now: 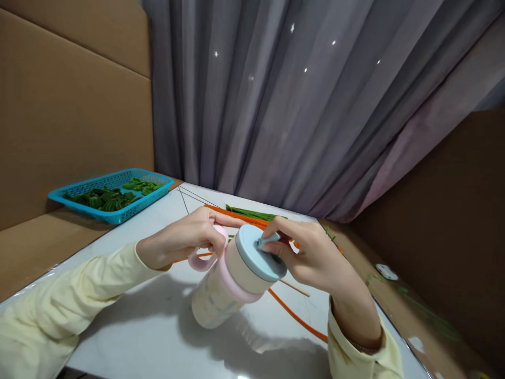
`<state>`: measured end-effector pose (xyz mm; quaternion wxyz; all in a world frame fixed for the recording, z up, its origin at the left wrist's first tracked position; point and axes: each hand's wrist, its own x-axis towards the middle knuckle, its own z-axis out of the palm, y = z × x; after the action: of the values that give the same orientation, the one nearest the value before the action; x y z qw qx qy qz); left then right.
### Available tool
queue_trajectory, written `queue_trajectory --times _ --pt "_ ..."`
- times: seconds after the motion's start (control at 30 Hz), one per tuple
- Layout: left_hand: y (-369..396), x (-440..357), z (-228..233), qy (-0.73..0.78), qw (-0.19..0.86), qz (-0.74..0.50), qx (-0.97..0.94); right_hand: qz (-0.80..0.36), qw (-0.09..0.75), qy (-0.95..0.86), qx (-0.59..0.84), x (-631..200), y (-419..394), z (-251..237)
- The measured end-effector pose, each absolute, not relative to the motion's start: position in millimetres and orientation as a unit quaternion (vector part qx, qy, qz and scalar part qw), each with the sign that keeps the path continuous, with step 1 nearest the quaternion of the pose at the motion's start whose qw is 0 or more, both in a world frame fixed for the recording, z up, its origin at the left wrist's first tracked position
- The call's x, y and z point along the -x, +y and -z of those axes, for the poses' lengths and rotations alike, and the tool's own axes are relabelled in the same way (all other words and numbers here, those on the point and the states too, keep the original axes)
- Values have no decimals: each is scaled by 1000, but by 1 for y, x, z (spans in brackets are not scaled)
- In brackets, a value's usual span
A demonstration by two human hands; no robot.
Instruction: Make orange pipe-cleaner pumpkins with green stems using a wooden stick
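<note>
A tumbler (221,295) with a cream body, a pink band and a pink side handle tilts over the white table, its top leaning to the right. My left hand (193,234) is closed round the pink handle, the index finger stretched toward the lid. On top sits a light blue lid (250,250) with a small blue tab (270,240). My right hand (307,252) pinches that tab between thumb and fingers. Whether the tumbler's base touches the table I cannot tell.
Behind the hands lie orange strips (236,215) and green stems (256,213). A thin wooden stick (295,287) and an orange strip (298,318) lie on the white table (138,337). A blue basket (118,216) with green pieces stands back left. Cardboard walls (79,105) flank a grey curtain (256,105).
</note>
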<state>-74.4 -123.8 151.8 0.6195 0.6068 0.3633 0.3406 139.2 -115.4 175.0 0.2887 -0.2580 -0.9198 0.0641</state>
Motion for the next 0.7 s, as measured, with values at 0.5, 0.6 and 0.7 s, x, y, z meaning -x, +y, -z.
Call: queue_trajectory --times 0.5,0.6,0.7 --pt "-127 73 -152 386 601 -370 -594 14 247 -880 405 -126 -103 -160" --pt "-115 78 -152 404 585 -388 -587 -30 300 -864 403 -136 -97 -162" --pt "-89 95 -151 406 570 -429 -571 -54 368 -822 431 -164 -97 -176"
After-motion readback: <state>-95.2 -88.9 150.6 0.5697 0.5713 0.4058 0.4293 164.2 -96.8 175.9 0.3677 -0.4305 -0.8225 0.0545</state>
